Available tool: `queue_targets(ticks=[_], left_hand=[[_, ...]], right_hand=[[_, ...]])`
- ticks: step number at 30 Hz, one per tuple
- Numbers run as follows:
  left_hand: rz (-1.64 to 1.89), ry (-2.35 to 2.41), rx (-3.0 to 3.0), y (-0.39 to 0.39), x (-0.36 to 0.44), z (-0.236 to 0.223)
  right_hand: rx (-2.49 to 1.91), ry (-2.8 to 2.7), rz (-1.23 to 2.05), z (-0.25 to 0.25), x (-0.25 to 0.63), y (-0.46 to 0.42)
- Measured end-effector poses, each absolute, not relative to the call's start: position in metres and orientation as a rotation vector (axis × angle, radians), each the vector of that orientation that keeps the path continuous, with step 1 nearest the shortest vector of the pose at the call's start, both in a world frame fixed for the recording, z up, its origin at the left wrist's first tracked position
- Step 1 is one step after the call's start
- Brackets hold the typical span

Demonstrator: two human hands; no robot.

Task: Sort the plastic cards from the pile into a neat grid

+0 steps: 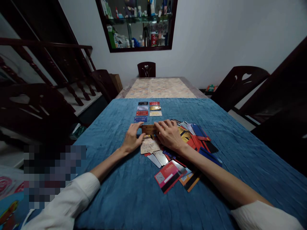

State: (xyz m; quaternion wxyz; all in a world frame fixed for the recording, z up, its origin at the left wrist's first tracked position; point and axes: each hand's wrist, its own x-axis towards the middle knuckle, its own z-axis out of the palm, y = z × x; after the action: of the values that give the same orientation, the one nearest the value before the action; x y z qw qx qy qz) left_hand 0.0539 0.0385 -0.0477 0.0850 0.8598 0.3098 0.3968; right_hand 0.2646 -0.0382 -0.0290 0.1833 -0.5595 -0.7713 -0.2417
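Note:
Between my two hands a brownish-gold plastic card is held, tilted up toward me. My left hand pinches its left end between thumb and fingers. The right end is gripped by my right hand, whose thumb is mostly hidden. Beneath and to the right spreads a loose pile of cards, with a cream card, a pink card, an orange card and a blue card among them. Just beyond my hands, cards lie in two columns; a blue card is the nearest on the left, a cream card on the right.
A blue cloth covers the near part of the table, and a patterned tabletop shows beyond it. Dark wooden chairs stand around, one at the far end and another at the right. A stair railing is on the left.

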Motion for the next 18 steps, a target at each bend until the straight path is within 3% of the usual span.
queue_targets(ticks=[18], left_hand=[[0.838,0.765,3.066,0.055,0.068,-0.031]], right_hand=[[-1.608,-2.231,-0.604,-0.028,0.290,-0.028]])
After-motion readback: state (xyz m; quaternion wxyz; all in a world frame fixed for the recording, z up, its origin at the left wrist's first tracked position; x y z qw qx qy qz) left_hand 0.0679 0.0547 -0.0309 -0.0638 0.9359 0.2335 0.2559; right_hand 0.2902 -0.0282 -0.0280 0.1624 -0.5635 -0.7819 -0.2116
